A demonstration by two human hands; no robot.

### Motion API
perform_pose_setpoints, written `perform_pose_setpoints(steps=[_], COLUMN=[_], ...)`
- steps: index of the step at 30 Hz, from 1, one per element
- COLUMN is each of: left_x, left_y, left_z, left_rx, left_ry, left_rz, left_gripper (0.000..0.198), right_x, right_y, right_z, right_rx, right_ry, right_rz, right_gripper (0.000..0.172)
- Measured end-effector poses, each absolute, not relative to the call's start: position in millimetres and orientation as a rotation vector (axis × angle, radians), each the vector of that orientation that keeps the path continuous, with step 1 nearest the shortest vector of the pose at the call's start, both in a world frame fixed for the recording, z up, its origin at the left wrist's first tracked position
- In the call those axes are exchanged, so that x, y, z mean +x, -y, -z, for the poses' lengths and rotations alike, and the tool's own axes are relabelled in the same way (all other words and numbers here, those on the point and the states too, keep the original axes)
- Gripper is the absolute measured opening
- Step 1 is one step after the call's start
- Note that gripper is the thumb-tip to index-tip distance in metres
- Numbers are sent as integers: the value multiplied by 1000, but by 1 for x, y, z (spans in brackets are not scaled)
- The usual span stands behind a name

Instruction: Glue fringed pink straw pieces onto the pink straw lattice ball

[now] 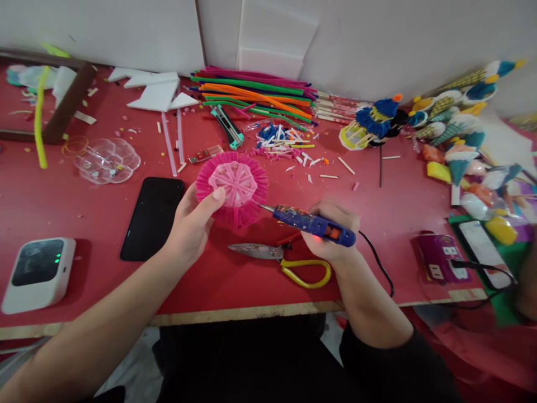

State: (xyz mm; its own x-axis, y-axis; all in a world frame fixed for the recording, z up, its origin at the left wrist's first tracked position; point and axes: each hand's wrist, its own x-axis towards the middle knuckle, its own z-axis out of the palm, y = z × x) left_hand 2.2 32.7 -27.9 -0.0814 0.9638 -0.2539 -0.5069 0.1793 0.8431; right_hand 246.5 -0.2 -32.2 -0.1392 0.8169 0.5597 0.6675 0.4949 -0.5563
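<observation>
My left hand point(193, 224) holds a round pink straw craft piece point(233, 186) above the red table point(377, 196), thumb on its front face. My right hand point(331, 235) grips a blue hot glue gun point(312, 224), its metal tip pointing left and almost touching the right side of the pink piece. The glue gun's black cord runs off to the right. Scissors with yellow handles point(285, 260) lie on the table just under my hands.
A black phone point(153, 217) lies left of my hand, a white device point(37, 274) at the front left. Coloured straws point(255, 92), a utility knife point(227, 127), cut straw bits point(285, 145), a clear tray point(107, 161), finished colourful crafts point(453, 123) and a power strip point(442, 257) surround the work spot.
</observation>
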Motion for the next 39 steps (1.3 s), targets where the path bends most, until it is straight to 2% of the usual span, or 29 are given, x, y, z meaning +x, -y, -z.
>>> perform_pose_setpoints(steps=[4, 9, 12, 16, 20, 23, 28, 34, 39], left_x=[2, 0, -2, -2, 0, 1, 3, 3, 2], left_y=[-33, -33, -34, -36, -36, -34, -32, -32, -33], left_z=[29, 27, 25, 21, 18, 17, 19, 17, 18], left_rx=[591, 571, 555, 641, 615, 589, 574, 534, 511], left_ry=[-1032, -968, -907, -815, -794, -781, -838, -906, -887], left_rz=[-1345, -1400, -1511, -1559, -1540, -1536, -1500, -1477, -1463], left_gripper=[55, 42, 36, 26, 25, 24, 22, 21, 34], right_x=[247, 251, 256, 267, 274, 259, 207, 193, 201], right_y=[0, -3, -7, -13, -17, -17, -16, -18, -18], right_z=[32, 35, 42, 49, 47, 42, 41, 51, 53], right_rx=[-1247, -1290, -1466, -1661, -1643, -1488, -1116, -1080, -1007], right_ry=[1868, 1935, 1987, 2138, 2188, 2060, 2403, 2560, 2461], right_rz=[-204, -225, -228, -218, -64, 91, -47, -48, -135], right_gripper=[16, 15, 12, 41, 52, 44, 17, 15, 17])
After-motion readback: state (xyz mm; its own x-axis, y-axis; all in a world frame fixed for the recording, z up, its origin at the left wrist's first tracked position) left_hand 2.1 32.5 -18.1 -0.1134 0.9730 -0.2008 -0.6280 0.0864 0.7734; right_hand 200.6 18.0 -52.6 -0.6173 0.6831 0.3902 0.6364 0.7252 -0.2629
